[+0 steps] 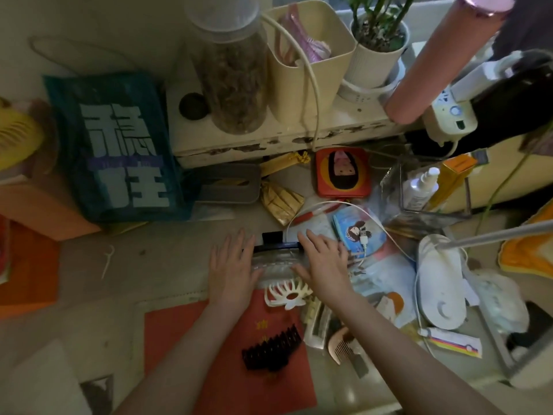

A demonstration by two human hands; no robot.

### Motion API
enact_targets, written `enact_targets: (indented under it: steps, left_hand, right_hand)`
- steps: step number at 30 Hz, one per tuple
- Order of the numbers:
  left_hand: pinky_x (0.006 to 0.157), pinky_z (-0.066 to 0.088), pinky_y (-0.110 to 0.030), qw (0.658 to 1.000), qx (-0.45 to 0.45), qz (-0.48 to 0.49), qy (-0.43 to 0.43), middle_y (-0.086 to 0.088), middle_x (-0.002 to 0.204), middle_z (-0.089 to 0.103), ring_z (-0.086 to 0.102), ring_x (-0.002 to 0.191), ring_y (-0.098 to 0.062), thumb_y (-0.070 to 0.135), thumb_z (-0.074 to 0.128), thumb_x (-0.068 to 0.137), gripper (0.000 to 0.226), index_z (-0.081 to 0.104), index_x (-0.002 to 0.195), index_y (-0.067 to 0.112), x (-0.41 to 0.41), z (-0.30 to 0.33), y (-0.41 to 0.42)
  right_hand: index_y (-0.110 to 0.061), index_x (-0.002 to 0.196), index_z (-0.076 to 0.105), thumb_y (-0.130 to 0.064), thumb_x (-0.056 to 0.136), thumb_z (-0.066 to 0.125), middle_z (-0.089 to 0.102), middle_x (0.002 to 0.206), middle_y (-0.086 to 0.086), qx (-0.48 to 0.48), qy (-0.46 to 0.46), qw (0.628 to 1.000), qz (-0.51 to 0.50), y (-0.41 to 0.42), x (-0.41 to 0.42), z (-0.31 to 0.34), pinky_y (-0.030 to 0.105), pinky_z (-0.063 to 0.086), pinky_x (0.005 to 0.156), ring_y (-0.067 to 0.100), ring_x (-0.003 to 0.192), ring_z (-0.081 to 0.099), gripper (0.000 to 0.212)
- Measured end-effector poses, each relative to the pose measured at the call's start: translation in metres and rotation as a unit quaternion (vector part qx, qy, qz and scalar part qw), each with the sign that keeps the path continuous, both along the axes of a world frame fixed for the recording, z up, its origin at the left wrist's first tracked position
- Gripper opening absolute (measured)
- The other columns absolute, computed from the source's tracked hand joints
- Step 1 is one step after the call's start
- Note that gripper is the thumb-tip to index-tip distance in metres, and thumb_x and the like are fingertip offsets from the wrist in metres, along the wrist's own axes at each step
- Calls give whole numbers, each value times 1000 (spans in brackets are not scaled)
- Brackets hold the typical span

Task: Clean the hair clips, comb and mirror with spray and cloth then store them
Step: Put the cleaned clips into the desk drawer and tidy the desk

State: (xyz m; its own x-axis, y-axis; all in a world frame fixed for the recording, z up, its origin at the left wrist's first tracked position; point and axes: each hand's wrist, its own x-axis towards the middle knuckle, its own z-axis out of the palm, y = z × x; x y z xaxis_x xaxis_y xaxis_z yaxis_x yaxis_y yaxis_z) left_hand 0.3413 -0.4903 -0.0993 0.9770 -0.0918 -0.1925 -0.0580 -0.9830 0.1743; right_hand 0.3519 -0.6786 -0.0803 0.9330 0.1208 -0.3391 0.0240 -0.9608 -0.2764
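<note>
At counter centre, left hand (232,265) and right hand (324,262) lie flat, fingers straight, either side of a clear dark-lidded tub (276,259), holding nothing. 2 clips sit at 6 o'clock of it: white claw clip (288,292) touching, black claw clip (270,347) farther on the red mat (179,330); wooden comb (339,347) at 5 o'clock. Clips look light, stiff, springy with brittle teeth; best pinched at the rear levers.

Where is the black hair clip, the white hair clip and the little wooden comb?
black hair clip (271,346), head view, on the middle of its row of teeth.
white hair clip (288,293), head view, on its centre by the oval hole.
wooden comb (339,346), head view, on its curved back above the teeth.
</note>
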Motion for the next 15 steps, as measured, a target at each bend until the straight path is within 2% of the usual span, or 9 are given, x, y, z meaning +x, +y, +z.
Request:
enact_targets:
  steps: [3,6,9,13,15]
  left_hand:
    - [117,8,-44,1000,-28,-4,12,-5,156,26,21,144,-27,46,47,94,64,27,149,20,2,-3,2]
    - [117,7,-39,997,-65,-2,32,-1,153,33,23,143,-23,47,44,96,60,29,148,22,4,-4,4]
    - [116,12,-37,993,-110,12,35,0,146,43,34,136,-20,43,48,95,57,34,146,22,3,-4,6]
    - [115,17,-36,988,-147,31,35,2,143,44,40,131,-18,39,52,94,56,35,145,23,0,0,10]
    - [112,28,-36,980,-194,43,29,1,140,47,43,125,-17,35,56,92,56,39,143,21,-3,4,13]
  right_hand:
    - [-27,151,18,-49,94,47,20,157,-4,-5,14,1000,8,2,2,-3,43,7,115,20,143,18,68]
    - [-27,150,20,-47,93,49,28,154,-5,-10,10,1000,9,3,6,-4,42,7,114,20,141,21,66]
    - [-28,149,23,-44,93,51,37,149,-5,0,10,1000,1,5,7,-5,44,7,114,20,140,24,65]
    - [-27,147,28,-41,92,54,44,143,-5,30,-14,999,-4,9,4,-1,43,6,115,19,137,28,63]
    - [-25,146,33,-39,91,57,47,140,-5,64,-37,997,-11,10,1,3,39,4,116,17,134,32,61]
